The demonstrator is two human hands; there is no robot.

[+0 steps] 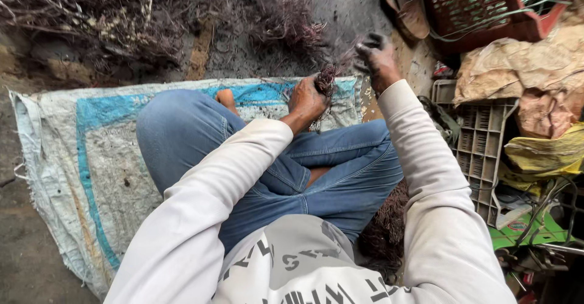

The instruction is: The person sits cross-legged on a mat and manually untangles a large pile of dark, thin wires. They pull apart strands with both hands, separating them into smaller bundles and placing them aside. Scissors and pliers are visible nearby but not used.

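bundle (326,78): dark purplish stringy roots/fibres, far centre of scene, above the knees, just over the sack's far edge; strands trail up-right toward the right hand
left hand (307,100): fingers curled tight round the bundle, fist closed on it, dirty
right hand (377,58): just right of and beyond the bundle, blackened with dirt, fingers bent in and pinched on loose strand ends; exact grip blurred
legs: crossed, blue jeans (267,158), near centre under both hands
sleeves (420,170): white, long, both arms
sack (91,164): woven white with blue stripe, spread on ground under the person, left and centre
root pile (121,12): same dark tangled stuff, far left to far centre on the ground
second clump (386,231): dark fibres, near right beside the hip
grey crate (480,140): plastic, right
red crate (480,3): far right
sandal (404,3): brown, far, left of red crate
bags (535,79): crumpled brown and yellow, right edge
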